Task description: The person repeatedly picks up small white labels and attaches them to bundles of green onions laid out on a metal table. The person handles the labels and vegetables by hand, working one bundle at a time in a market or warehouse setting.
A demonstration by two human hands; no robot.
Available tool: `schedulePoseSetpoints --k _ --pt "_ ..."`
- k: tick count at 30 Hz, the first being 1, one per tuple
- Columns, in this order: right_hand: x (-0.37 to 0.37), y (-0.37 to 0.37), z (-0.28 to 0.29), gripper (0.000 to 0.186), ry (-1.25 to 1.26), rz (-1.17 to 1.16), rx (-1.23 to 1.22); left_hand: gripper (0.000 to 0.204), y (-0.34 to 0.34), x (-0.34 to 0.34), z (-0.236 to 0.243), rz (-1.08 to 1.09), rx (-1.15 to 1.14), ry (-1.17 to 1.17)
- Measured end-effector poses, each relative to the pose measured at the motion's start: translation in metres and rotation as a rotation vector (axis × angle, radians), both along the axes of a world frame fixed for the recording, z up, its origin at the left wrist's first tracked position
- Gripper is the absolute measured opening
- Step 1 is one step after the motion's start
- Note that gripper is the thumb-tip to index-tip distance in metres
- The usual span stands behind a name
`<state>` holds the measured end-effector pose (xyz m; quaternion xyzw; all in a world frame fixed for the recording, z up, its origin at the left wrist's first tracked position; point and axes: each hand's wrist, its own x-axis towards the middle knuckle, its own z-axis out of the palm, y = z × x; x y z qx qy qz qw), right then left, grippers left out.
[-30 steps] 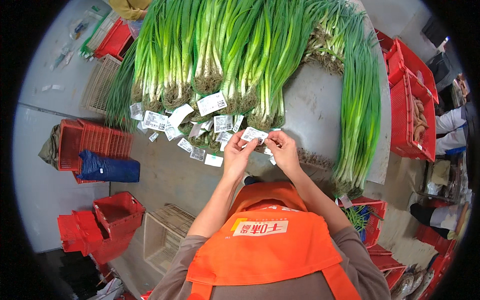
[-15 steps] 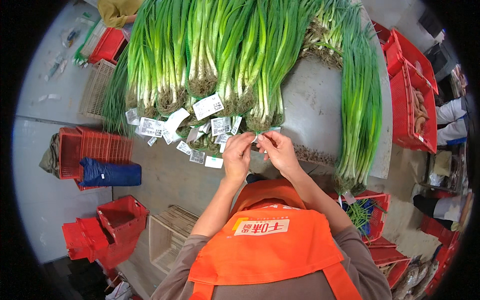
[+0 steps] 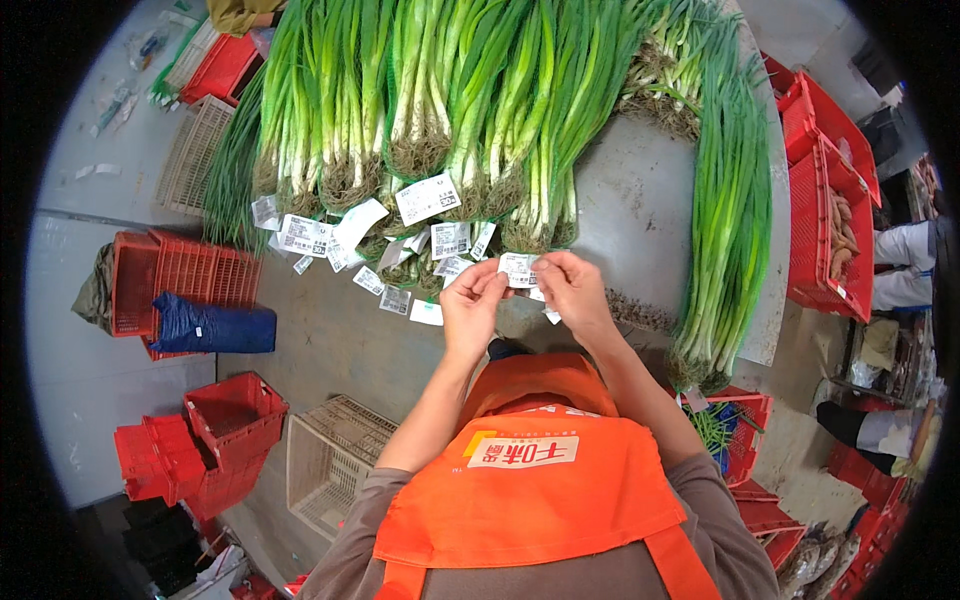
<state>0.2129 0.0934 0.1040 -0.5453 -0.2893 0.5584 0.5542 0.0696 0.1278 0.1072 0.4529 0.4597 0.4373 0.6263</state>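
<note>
Above the grey surface (image 3: 640,200): both hands are meeting over its near edge, just in front of the person's orange apron (image 3: 540,480).
Left hand (image 3: 470,305): is pinching the left end of a small white label (image 3: 517,268) between thumb and fingertips.
Right hand (image 3: 572,285): is gripping the same label's right end, fingers curled around it.
Label: is sitting between the two hands, touching both, lifted off the surface.
Loose labels (image 3: 395,298): small white rectangles are lying scattered to the left of the hands, near the onion roots.
Tagged bundles: white tags (image 3: 427,198) are hanging from the green onion bundles (image 3: 430,90) just beyond the hands.
Red crates (image 3: 180,270): are standing on the floor at left.
</note>
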Motion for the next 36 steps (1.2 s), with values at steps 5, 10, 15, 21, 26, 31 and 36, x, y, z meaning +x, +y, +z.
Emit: schedulePoseSetpoints --k 5,10,15,21,26,31,36 --pt "0.011 -0.014 -0.015 0.013 0.067 0.036 -0.073 0.018 0.003 0.002 0.014 0.032 -0.187 -0.134" --pt "0.011 -0.021 -0.021 0.016 0.275 0.1 -0.097 0.016 0.007 0.002 0.012 0.042 -0.164 -0.144" --pt "0.011 -0.023 -0.02 0.014 0.294 0.108 -0.078 0.01 0.007 0.003 0.012 0.041 -0.095 -0.097" --pt "0.011 -0.025 -0.017 0.011 0.331 0.072 -0.074 0.007 0.002 0.006 0.017 0.029 0.044 0.088" --pt "0.01 -0.023 -0.019 0.01 0.324 0.083 -0.072 0.018 -0.008 0.004 0.027 0.05 0.493 0.641" --pt "0.009 -0.025 -0.021 0.013 0.295 0.087 -0.023 0.021 -0.007 0.01 0.045 -0.278 1.035 0.918" --pt "0.005 -0.028 -0.016 0.016 0.177 0.047 0.06 0.02 -0.004 0.01 0.05 -0.428 0.93 0.91"
